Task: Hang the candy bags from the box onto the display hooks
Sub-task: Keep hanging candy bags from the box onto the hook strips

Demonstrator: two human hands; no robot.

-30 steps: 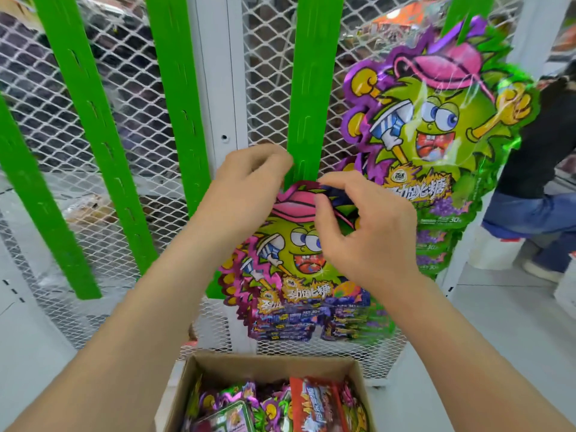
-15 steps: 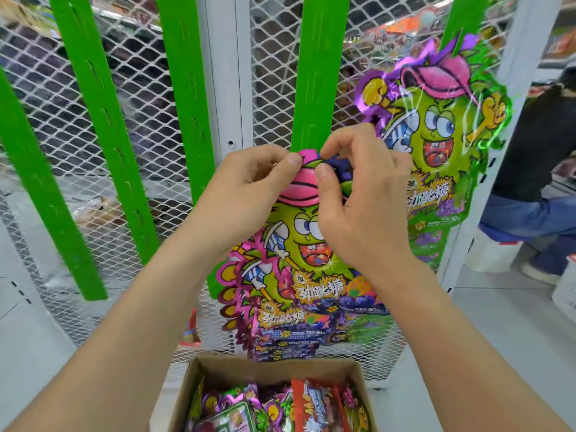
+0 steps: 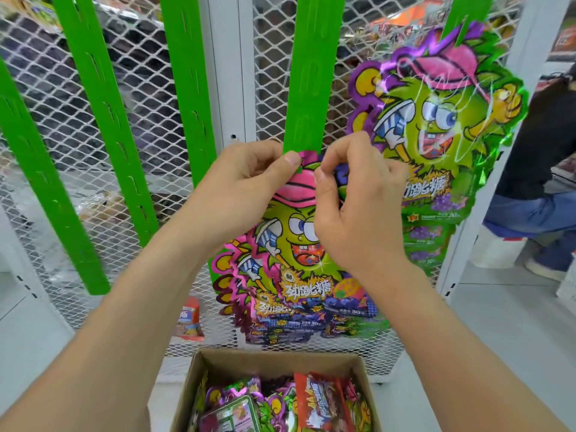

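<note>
Both hands are raised side by side in front of the white mesh panel (image 3: 274, 73), with the forearms reaching up from the bottom corners of the view. The left hand (image 3: 246, 182) has its fingers (image 3: 291, 159) curled, thumb on top, pinching the upper left edge of a candy bag (image 3: 293, 244) right at the lower end of the middle green strip (image 3: 314, 73). The right hand (image 3: 355, 219), just beside it, is curled too, its thumb and forefinger pinching the bag's top by the pink cap of the printed character. The bag hangs down between the wrists, in front of a stack of similar bags (image 3: 299, 325) whose lower edges fan out beneath it. Under them the cardboard box (image 3: 190, 391) stands open, holding more bags and a red packet (image 3: 318, 403).

The hands cover the top of the held bag, so I cannot tell whether it sits on a hook. The bottom edge of the view cuts off the box's near side. Another bunch of bags (image 3: 442, 126) hangs from the right green strip (image 3: 467, 14), whose top runs out of view. A small red pack (image 3: 188, 319) low behind the mesh is too blurred to read, and a person (image 3: 545, 151) at the right edge shows only in part
</note>
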